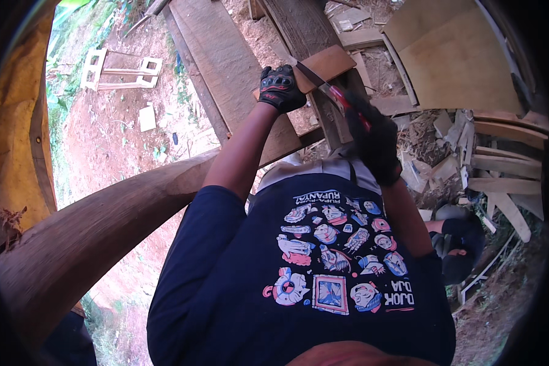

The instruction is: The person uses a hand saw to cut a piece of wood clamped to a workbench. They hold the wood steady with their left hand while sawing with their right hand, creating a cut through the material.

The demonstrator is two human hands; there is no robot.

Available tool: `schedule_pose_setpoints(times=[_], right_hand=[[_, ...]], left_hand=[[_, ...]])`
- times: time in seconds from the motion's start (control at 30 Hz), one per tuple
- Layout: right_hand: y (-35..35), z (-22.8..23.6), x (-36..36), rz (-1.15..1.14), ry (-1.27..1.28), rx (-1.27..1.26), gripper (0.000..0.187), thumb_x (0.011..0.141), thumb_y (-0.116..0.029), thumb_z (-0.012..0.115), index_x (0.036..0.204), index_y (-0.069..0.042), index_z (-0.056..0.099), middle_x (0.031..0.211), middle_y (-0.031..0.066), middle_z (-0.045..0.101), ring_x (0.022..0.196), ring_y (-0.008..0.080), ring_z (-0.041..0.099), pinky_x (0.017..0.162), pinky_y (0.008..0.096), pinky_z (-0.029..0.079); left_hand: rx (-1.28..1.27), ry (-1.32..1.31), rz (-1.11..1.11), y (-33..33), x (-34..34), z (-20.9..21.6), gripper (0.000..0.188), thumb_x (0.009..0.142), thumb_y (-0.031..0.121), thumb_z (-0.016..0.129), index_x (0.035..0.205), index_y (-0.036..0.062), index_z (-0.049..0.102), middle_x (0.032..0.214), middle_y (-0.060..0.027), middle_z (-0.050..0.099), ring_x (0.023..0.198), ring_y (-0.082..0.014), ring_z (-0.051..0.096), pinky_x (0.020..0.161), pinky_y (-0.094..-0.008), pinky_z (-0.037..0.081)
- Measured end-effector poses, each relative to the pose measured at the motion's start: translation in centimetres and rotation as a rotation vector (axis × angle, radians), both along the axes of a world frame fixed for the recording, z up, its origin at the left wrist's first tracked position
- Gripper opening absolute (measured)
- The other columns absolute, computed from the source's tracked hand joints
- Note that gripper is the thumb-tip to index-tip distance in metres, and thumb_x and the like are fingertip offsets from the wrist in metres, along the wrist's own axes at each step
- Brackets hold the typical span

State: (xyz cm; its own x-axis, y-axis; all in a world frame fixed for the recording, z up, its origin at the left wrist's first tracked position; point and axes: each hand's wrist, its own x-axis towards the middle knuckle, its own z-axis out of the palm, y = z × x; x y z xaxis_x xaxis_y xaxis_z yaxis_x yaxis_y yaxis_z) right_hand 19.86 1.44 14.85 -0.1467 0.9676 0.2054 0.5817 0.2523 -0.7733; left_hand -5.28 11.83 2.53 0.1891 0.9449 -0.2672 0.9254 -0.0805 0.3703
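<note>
A short reddish-brown wooden board (330, 64) lies across the planks of the workbench. My left hand (280, 89), in a black padded glove, is closed on the left part of this board. My right hand (375, 139), in a dark glove, grips the red handle of a handsaw (312, 74). The saw's blade slants up and left across the board, close to my left hand. My right fingers are partly dark and hard to make out.
Long planks (221, 67) form the bench ahead. A large plywood sheet (451, 52) is at the right, above stacked offcuts (506, 165). A thick timber beam (110, 226) crosses on the left. A small wooden frame (122, 71) lies on the ground. Another person (457, 241) is low at the right.
</note>
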Motion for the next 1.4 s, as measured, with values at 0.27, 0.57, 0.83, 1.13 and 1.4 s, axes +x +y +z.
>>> schedule_pose_setpoints(times=[0.27, 0.57, 0.83, 1.13, 1.4], right_hand=[[8.9, -2.3, -3.6, 0.311, -0.459, 0.274, 0.030, 0.108, -0.018, 0.066, 0.134, -0.006, 0.078, 0.131, 0.0149, 0.080, 0.106, 0.0326, 0.082, 0.087, 0.0450, 0.066], [10.6, -6.0, -4.4, 0.409, -0.391, 0.369, 0.032, 0.111, -0.018, 0.068, 0.140, -0.007, 0.078, 0.135, 0.0185, 0.080, 0.113, 0.0346, 0.081, 0.093, 0.0448, 0.066], [9.2, -5.4, -5.1, 0.410, -0.467, 0.251, 0.038, 0.110, -0.017, 0.077, 0.147, -0.009, 0.076, 0.125, 0.0204, 0.083, 0.106, 0.0301, 0.084, 0.089, 0.0417, 0.066], [2.2, -4.1, -2.6, 0.204, -0.040, -0.241, 0.047, 0.113, -0.022, 0.072, 0.160, -0.016, 0.066, 0.143, 0.0217, 0.077, 0.128, 0.0375, 0.078, 0.100, 0.0436, 0.063], [8.8, -3.1, -6.6, 0.295, -0.230, -0.006, 0.035, 0.113, -0.023, 0.067, 0.143, -0.006, 0.075, 0.122, 0.0224, 0.082, 0.108, 0.0420, 0.080, 0.091, 0.0485, 0.064]], left_hand=[[0.098, -0.041, 0.011, -0.5, 0.8, 0.5, 0.058, 0.078, 0.037, 0.082, 0.124, 0.0022, 0.073, 0.120, -0.0214, 0.078, 0.122, -0.0390, 0.075, 0.126, -0.0555, 0.042], [0.409, 0.077, 0.097, -1.4, -1.5, -2.6, 0.075, 0.080, 0.052, 0.087, 0.133, 0.0016, 0.072, 0.138, -0.0264, 0.070, 0.144, -0.0472, 0.058, 0.131, -0.0657, 0.033], [0.449, 0.053, 0.204, -2.3, -1.5, -5.4, 0.083, 0.086, 0.061, 0.079, 0.140, -0.0017, 0.069, 0.149, -0.0286, 0.064, 0.156, -0.0513, 0.046, 0.134, -0.0631, 0.029], [0.376, 0.041, 0.170, -2.3, -1.6, -4.2, 0.087, 0.082, 0.060, 0.083, 0.140, -0.0032, 0.067, 0.142, -0.0262, 0.066, 0.155, -0.0512, 0.047, 0.135, -0.0628, 0.028], [0.269, -0.031, 0.136, -2.5, -2.0, -3.4, 0.081, 0.088, 0.053, 0.078, 0.146, -0.0025, 0.065, 0.145, -0.0300, 0.064, 0.157, -0.0548, 0.044, 0.136, -0.0674, 0.023]])
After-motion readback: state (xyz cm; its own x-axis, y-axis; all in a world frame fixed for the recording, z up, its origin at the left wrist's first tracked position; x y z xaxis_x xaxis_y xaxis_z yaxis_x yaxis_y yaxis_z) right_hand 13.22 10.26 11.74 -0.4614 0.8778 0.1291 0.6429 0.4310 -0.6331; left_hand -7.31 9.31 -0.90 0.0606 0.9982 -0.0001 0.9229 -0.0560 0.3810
